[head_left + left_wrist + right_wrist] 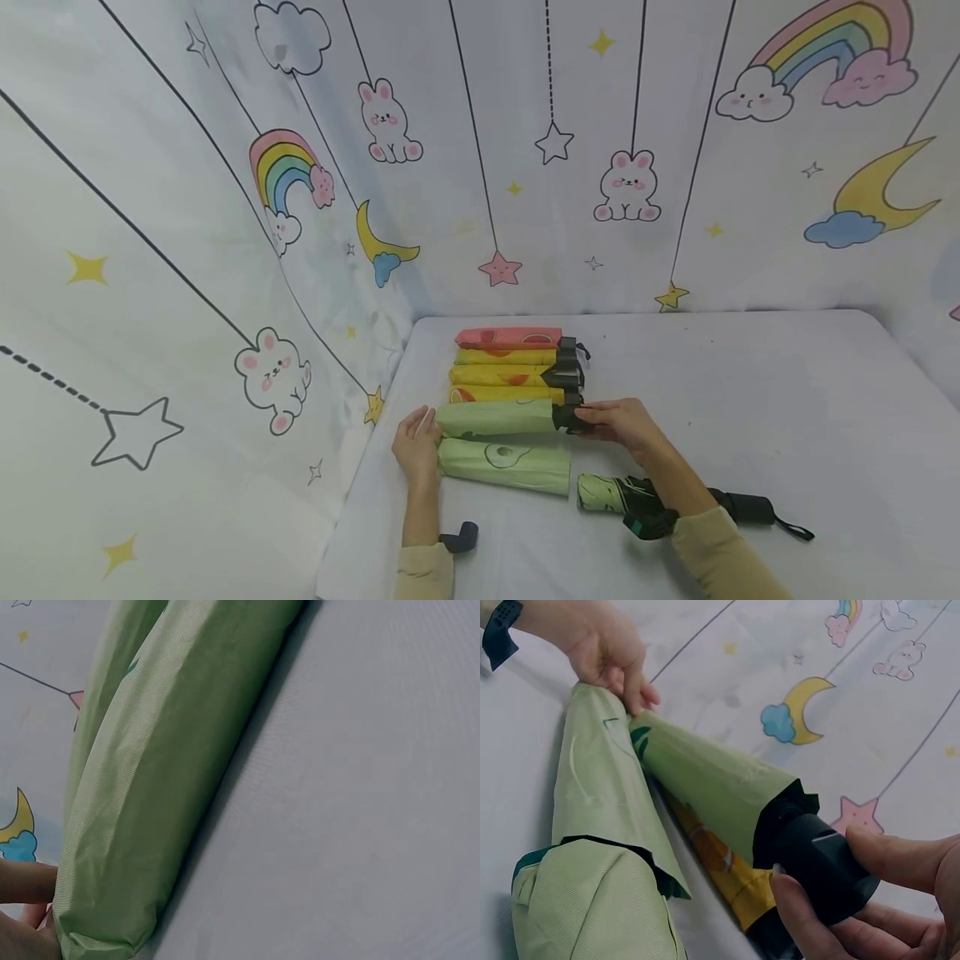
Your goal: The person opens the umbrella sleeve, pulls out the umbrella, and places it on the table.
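In the head view a light green folding umbrella in its sleeve lies crosswise between the hands. My right hand grips its black handle, thumb on one side and fingers on the other. At the sleeve's far left end, my left hand pinches the fabric. Just in front lies a green avocado-print sleeve, its dark-edged mouth facing right. A folded green umbrella without a sleeve lies right of that mouth, its middle hidden under my right forearm; its black handle has a wrist loop.
Behind the green umbrella, several sleeved umbrellas lie in a row: yellow ones and a red one at the back, handles to the right. A white cloth covers the table. Printed curtains rise behind and to the left.
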`<state>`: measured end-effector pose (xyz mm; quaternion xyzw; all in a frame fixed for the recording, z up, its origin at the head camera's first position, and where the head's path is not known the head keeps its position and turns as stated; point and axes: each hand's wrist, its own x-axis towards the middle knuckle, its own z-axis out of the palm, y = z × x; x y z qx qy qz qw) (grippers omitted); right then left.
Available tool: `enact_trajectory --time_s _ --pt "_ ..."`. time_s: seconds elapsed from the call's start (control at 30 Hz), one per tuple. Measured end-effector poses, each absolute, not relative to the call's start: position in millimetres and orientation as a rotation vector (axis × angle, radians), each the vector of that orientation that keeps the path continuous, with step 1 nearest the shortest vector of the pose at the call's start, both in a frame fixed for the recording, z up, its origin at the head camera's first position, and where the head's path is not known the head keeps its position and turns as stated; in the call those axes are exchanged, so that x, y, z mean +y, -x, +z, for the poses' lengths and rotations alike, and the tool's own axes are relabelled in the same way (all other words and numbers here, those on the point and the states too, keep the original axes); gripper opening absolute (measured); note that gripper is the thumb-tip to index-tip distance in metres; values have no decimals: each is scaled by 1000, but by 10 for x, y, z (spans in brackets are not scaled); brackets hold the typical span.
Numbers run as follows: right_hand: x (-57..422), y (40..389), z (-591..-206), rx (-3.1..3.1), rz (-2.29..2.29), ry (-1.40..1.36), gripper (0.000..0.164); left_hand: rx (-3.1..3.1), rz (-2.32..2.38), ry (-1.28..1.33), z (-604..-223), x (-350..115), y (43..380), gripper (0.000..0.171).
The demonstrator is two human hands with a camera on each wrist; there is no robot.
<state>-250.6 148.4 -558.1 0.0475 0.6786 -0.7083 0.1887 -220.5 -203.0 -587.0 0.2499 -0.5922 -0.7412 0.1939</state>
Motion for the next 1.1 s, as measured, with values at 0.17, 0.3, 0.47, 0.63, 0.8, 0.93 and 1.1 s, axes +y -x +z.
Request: enact_trajectory --time_s 0.17,0.3,0.47,0.63,0.8,0.93,1.1 --pt "1513 2496 -5582 1912 -1980 -126 52 -1652 -2079 -699 -5856 -2019 2200 44" --pt "1537 2486 -5564 1914 -1978 -123 53 -1635 -2083 -690 -5861 -2016 2204 43" --pt "1572 2466 -5544 1912 -1985 -105 54 -1600 -2091 -674 -5863 -2006 2212 44" --pt "1615 2444 -5537 1907 -1993 -65 54 -1571 -2105 -662 -5861 -1997 2216 45" --pt "1652 2429 -5535 1906 -2001 -58 54 -1555 -2114 -662 -5859 -1999 2213 45" --pt "1683 2427 -5542 1910 -2009 -61 53 -1552 -2116 -666 -5867 -2003 2210 45" --pt "1720 2423 -5533 1914 -2005 -67 56 -1557 -2123 -659 -5874 -2004 2206 45"
